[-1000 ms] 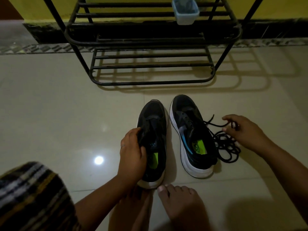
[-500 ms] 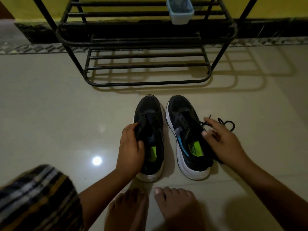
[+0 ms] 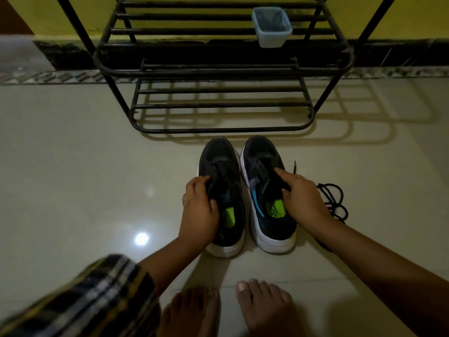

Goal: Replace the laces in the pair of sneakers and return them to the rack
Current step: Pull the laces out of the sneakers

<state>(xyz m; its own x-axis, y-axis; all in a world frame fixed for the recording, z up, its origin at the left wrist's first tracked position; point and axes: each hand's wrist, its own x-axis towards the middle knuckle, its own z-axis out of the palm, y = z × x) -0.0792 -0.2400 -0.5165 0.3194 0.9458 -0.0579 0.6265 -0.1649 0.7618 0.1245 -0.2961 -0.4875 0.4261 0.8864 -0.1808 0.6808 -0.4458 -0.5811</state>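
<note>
Sneakers: left sneaker (image 3: pixel 224 176) and right sneaker (image 3: pixel 263 166) stand side by side on the floor (image 3: pixel 73 166), toes toward the rack (image 3: pixel 218 69), just short of its lower front rail.
Lacing: eyelets look bare on both; too dark to be sure.
Loose lace: black lace (image 3: pixel 332 200) lies in a heap on the floor just right of the right sneaker.
Left hand: left hand (image 3: pixel 199 210) grips the left sneaker's collar edge, fingers curled over the side, thumb inside.
Right hand: right hand (image 3: pixel 301 195) grips the right sneaker's collar likewise, fingers curled over the rim by the tongue.
Step in hand: likely steadying or squaring up the pair before threading.
Doing it well: keep one sneaker pinned by its collar, pull the tongue flat, find a lace tip, start at the toe-end eyelets, even out both ends.
Risk: the heap may knot if tugged; tease it apart first.
Surroundings: small tub (image 3: pixel 271 26) on the rack's upper shelf; bare feet (image 3: pixel 262 310) near the floor's lower edge.
</note>
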